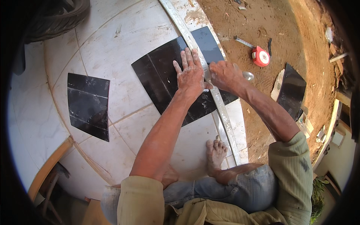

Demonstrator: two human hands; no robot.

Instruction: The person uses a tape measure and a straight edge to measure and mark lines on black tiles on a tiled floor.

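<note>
A glossy black tile lies on white floor tiles, crossed by a long metal straightedge. My left hand lies flat with fingers extended, pressing on the black tile and the near side of the straightedge, its thumb across the bar. My right hand is closed around a tool with a rounded, shiny end, held against the straightedge's right side; the tool's working tip is hidden by my fingers.
Another black tile piece lies at left, and another on dirt at right. A red tape measure lies partly extended on the dirt. A tyre is at upper left. My bare foot is beside the straightedge.
</note>
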